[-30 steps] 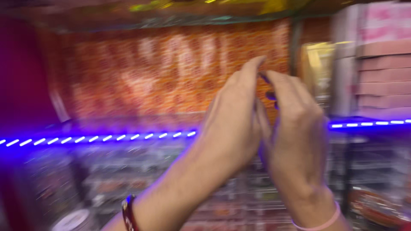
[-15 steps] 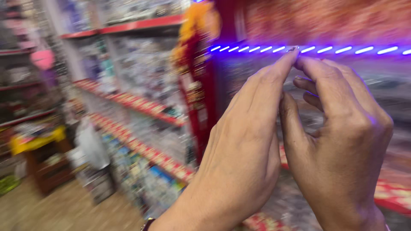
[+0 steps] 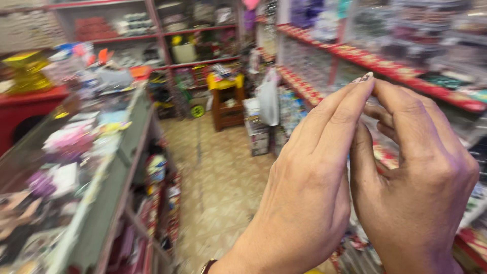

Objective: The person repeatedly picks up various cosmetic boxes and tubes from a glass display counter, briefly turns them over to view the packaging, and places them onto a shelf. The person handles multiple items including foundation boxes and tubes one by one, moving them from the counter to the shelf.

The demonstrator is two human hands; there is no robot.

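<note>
Small item (image 3: pixel 366 77) — pinched at the meeting fingertips of the left hand (image 3: pixel 304 187) and right hand (image 3: pixel 416 187), raised before the red shelves (image 3: pixel 406 71); its kind cannot be told. Judged light, thin, easily dropped — best held by its edges.

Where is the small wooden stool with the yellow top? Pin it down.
In the head view, the wooden stool stands at the far end of the tiled aisle, upper centre, just left of a hanging white bag and beyond the left hand.

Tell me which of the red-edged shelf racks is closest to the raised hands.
The red-edged rack on the right, running directly behind the left hand and right hand; the red-framed rack on the far wall stands across the tiled floor.
</note>
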